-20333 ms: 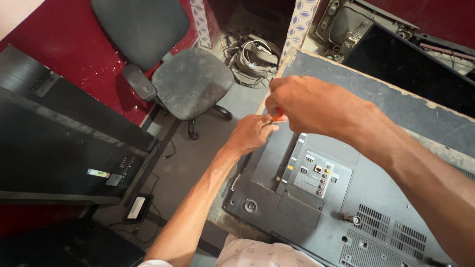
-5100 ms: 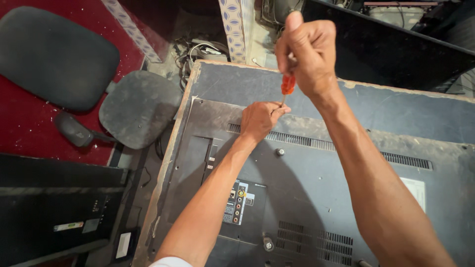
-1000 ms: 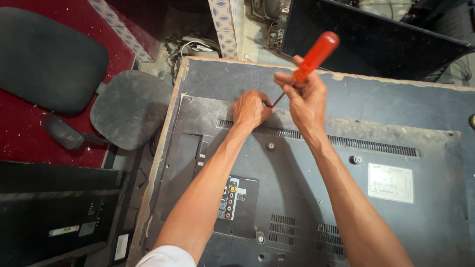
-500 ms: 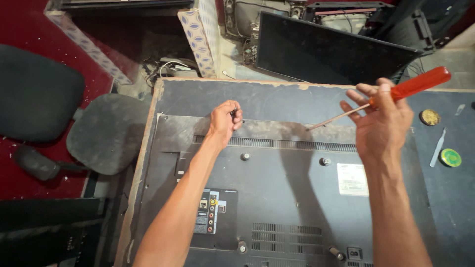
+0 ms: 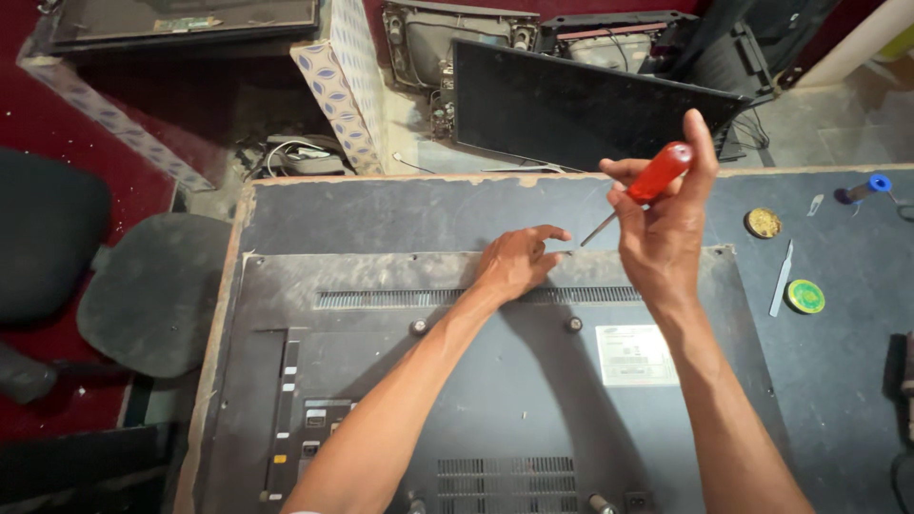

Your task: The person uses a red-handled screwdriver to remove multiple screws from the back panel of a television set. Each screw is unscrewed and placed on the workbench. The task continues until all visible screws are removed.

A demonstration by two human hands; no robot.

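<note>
Both hands [image 5: 519, 262] [image 5: 666, 228] — screwdriver [image 5: 640, 188] probably at television back [image 5: 495, 381].

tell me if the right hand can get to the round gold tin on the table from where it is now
Probably yes: the right hand, holding the red screwdriver, sits just left of the gold tin, with only bare table between them.

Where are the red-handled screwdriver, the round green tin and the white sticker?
red-handled screwdriver [image 5: 660, 172], head view, on its red plastic handle
round green tin [image 5: 805, 296], head view, middle of its lid
white sticker [image 5: 637, 355], head view, centre of the label
</note>
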